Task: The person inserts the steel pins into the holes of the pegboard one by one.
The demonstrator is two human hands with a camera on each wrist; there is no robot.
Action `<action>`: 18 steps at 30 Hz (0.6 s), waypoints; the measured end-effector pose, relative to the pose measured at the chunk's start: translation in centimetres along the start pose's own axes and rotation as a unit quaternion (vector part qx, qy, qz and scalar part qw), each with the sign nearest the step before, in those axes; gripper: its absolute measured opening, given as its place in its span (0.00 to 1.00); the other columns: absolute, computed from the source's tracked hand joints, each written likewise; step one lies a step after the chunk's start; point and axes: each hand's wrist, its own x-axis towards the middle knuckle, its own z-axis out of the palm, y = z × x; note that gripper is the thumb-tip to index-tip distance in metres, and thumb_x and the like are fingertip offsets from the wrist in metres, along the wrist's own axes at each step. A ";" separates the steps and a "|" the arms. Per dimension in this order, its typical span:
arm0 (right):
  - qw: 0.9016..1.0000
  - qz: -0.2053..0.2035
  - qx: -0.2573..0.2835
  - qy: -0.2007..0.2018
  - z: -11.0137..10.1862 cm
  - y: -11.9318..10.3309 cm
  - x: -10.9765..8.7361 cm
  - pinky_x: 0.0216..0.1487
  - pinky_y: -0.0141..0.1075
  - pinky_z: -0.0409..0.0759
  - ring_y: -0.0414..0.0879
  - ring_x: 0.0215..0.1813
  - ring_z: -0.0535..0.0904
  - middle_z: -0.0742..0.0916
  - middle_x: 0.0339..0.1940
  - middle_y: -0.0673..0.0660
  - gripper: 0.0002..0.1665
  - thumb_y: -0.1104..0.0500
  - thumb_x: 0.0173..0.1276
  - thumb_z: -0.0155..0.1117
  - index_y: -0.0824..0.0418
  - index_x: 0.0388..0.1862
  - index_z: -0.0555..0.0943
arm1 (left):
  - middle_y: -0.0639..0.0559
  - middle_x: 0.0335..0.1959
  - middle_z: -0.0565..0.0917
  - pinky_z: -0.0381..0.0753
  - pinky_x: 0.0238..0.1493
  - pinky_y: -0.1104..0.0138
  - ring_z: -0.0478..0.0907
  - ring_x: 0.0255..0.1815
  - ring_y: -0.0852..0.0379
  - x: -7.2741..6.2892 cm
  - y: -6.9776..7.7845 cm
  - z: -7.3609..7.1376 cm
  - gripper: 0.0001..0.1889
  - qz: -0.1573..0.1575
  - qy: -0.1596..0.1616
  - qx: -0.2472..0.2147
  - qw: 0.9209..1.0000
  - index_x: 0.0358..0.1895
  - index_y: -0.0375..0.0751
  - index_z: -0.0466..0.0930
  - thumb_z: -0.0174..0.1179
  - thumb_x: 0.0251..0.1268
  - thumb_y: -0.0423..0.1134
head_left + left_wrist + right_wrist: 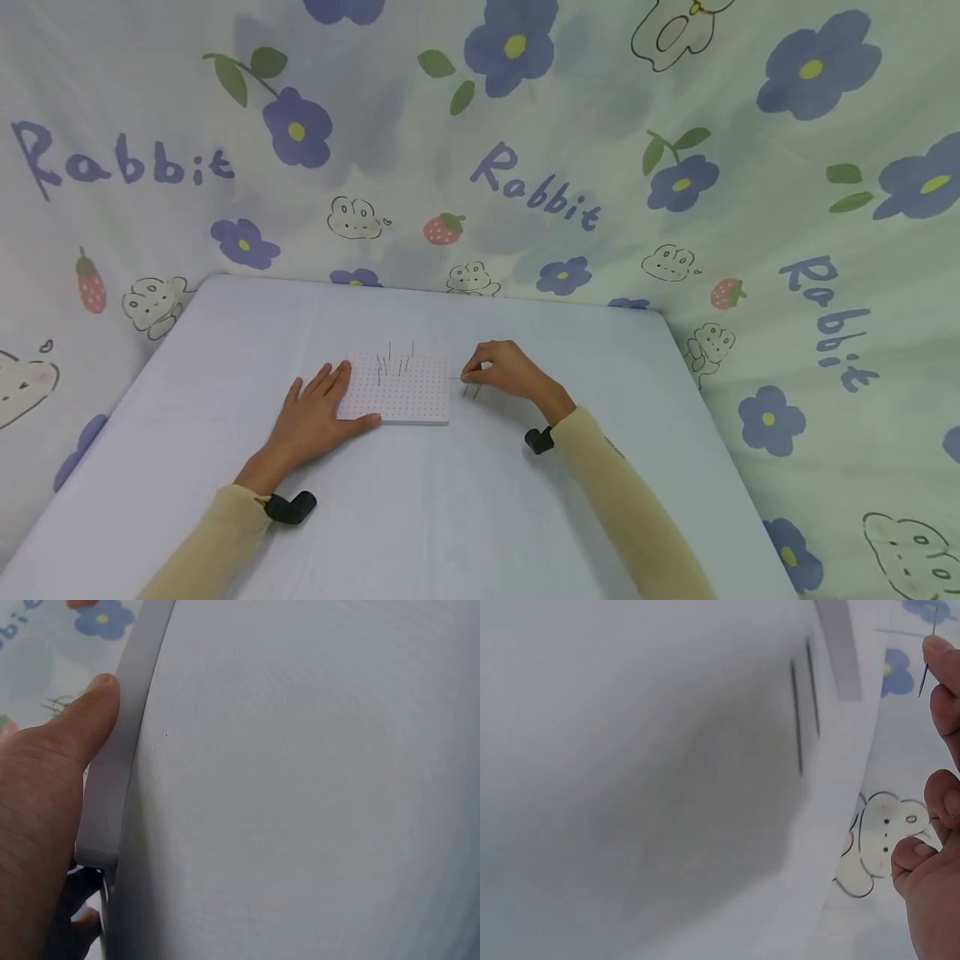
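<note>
A white pegboard [408, 396] dotted with small holes lies on the table. Several thin needles [389, 352] stand in its far half, some upright and some leaning. My left hand [311, 418] rests at the board's left side with fingers extended, its thumb against the front edge [112, 772]. Just right of the board, my right hand [510, 369] pinches a thin metal needle [923, 679] between thumb and forefinger. Below that hand, two more dark needles [797, 720] lie side by side on the table.
A white cloth covers the table [420, 508]. Behind and at both sides hangs a curtain [405, 167] printed with flowers and rabbits. Each wrist wears a black camera [291, 507].
</note>
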 end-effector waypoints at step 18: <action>0.998 0.010 0.064 0.016 1.6 -3.7 2.5 0.66 0.45 0.75 0.35 0.51 0.80 0.88 0.39 0.37 0.05 0.48 0.68 0.71 0.44 0.38 0.90 | 0.34 0.79 0.57 0.39 0.74 0.33 0.48 0.80 0.33 -0.2 0.4 -0.1 0.62 -0.005 0.002 0.005 1.000 0.79 0.31 0.50 0.55 0.56 0.79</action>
